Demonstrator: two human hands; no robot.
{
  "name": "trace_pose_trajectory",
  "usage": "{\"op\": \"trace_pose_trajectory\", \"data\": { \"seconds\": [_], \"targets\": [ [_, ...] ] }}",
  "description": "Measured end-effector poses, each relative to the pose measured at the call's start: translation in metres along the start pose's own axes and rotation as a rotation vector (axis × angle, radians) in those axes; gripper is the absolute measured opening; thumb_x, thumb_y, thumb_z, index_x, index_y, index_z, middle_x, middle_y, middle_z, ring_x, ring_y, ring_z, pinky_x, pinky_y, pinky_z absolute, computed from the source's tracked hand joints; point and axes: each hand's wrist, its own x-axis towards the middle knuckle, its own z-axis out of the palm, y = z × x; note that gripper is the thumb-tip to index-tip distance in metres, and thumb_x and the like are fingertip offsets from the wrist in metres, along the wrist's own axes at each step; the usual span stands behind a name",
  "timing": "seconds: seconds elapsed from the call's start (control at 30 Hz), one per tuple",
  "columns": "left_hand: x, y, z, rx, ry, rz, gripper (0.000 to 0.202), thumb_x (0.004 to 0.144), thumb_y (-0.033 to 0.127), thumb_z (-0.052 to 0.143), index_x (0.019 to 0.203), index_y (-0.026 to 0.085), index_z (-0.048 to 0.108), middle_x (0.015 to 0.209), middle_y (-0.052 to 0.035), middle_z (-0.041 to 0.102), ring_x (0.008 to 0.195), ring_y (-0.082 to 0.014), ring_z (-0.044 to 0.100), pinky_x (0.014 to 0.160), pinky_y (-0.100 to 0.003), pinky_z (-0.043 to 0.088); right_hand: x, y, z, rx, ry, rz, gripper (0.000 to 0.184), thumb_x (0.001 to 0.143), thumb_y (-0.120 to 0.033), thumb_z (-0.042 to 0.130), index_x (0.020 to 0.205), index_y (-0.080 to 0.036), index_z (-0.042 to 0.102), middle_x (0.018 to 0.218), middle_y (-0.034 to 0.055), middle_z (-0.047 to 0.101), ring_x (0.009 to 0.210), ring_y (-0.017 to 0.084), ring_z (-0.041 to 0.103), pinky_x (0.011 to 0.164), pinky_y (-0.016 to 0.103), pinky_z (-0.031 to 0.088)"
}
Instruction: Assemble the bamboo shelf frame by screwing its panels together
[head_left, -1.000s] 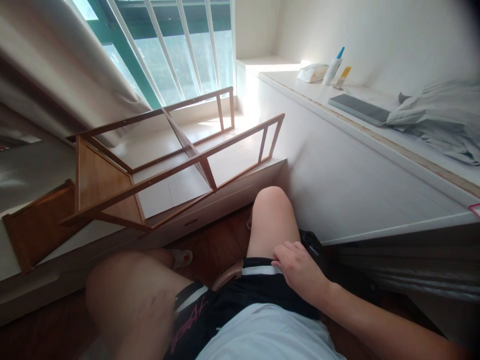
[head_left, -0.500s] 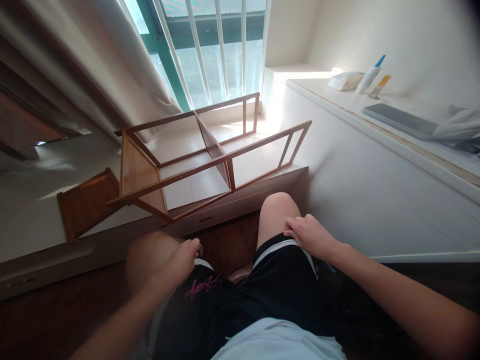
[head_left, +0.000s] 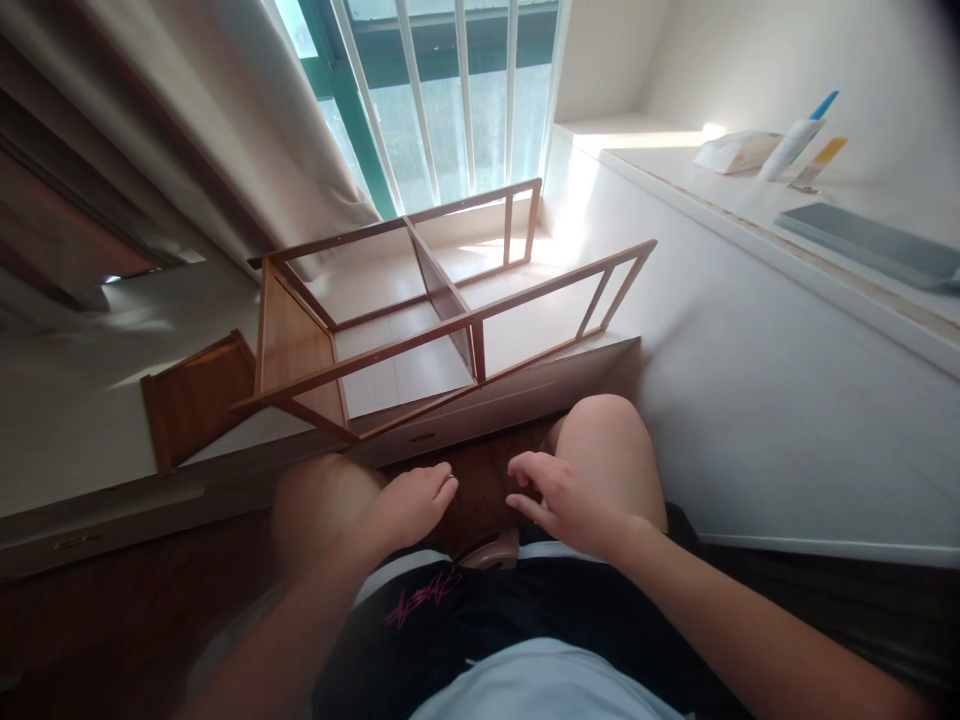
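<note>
My left hand (head_left: 417, 508) hovers by my left thigh with its fingers pressed together. A tiny shiny bit shows at its fingertips; what it is I cannot make out. Across from it, above the gap between my knees, my right hand (head_left: 556, 497) has thumb and forefinger apart and nothing visible between them. Neither hand touches the wooden shelf frame (head_left: 298, 335), which lies on its side on the pale window ledge (head_left: 67, 440) in front of me. A smaller wooden panel (head_left: 199, 393) is at the frame's left end; whether it is attached I cannot tell.
On the white counter (head_left: 720, 225) to the right are a soft white pack (head_left: 739, 150), a white tube with a blue tip (head_left: 793, 146), a yellow-topped item (head_left: 823, 160) and a grey flat case (head_left: 870, 240). A curtain (head_left: 247, 110) hangs left of the barred window (head_left: 450, 120).
Both hands have moved off my thighs toward each other, and the right hand's fingers have spread. My right knee has shifted right. The view has turned slightly; the shelf frame stays in place.
</note>
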Motion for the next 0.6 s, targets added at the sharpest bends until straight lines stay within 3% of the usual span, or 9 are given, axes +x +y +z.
{"op": "trace_pose_trajectory", "data": {
  "seconds": [0.1, 0.2, 0.27, 0.47, 0.6],
  "targets": [
    [0.031, 0.005, 0.004, -0.109, -0.084, 0.106, 0.032, 0.096, 0.036, 0.031, 0.087, 0.021, 0.059, 0.093, -0.0050, 0.067, 0.087, -0.0201, 0.060, 0.079, -0.032, 0.041, 0.027, 0.000, 0.024, 0.098, 0.031, -0.009, 0.029, 0.092, -0.034, 0.060, 0.116, -0.020, 0.053, 0.106, 0.0065, 0.065, 0.097, 0.020, 0.058, 0.083, 0.030, 0.042],
    [0.057, -0.004, 0.010, -0.218, -0.166, 0.181, 0.029, 0.094, 0.030, 0.033, 0.096, 0.021, 0.060, 0.105, -0.0024, 0.067, 0.095, -0.0175, 0.059, 0.084, -0.028, 0.042, 0.050, 0.012, 0.045, 0.081, -0.048, 0.045, 0.015, 0.095, -0.033, 0.055, 0.100, -0.021, 0.060, 0.095, 0.0052, 0.067, 0.091, 0.020, 0.060, 0.080, 0.030, 0.042],
    [0.068, -0.014, 0.012, -0.272, -0.209, 0.205, 0.029, 0.094, 0.029, 0.033, 0.094, 0.020, 0.060, 0.101, -0.0022, 0.066, 0.092, -0.0168, 0.058, 0.084, -0.027, 0.043, 0.060, 0.023, 0.056, 0.098, -0.083, 0.082, 0.014, 0.095, -0.033, 0.053, 0.097, -0.022, 0.061, 0.091, 0.0041, 0.068, 0.089, 0.019, 0.062, 0.078, 0.028, 0.042],
    [0.079, -0.032, 0.007, -0.359, -0.243, 0.239, 0.031, 0.095, 0.034, 0.032, 0.078, 0.018, 0.054, 0.080, -0.0001, 0.056, 0.077, -0.0142, 0.051, 0.075, -0.026, 0.042, 0.066, 0.037, 0.070, 0.129, -0.122, 0.143, 0.024, 0.098, -0.035, 0.047, 0.091, -0.021, 0.065, 0.088, 0.0049, 0.070, 0.085, 0.019, 0.063, 0.075, 0.027, 0.040],
    [0.081, -0.035, 0.002, -0.375, -0.250, 0.279, 0.033, 0.096, 0.036, 0.036, 0.077, 0.018, 0.057, 0.079, 0.0000, 0.058, 0.077, -0.0135, 0.053, 0.075, -0.025, 0.043, 0.072, 0.036, 0.067, 0.269, -0.146, 0.114, 0.031, 0.099, -0.038, 0.043, 0.089, -0.021, 0.067, 0.085, 0.0027, 0.070, 0.080, 0.017, 0.062, 0.072, 0.026, 0.039]
  ]
}}
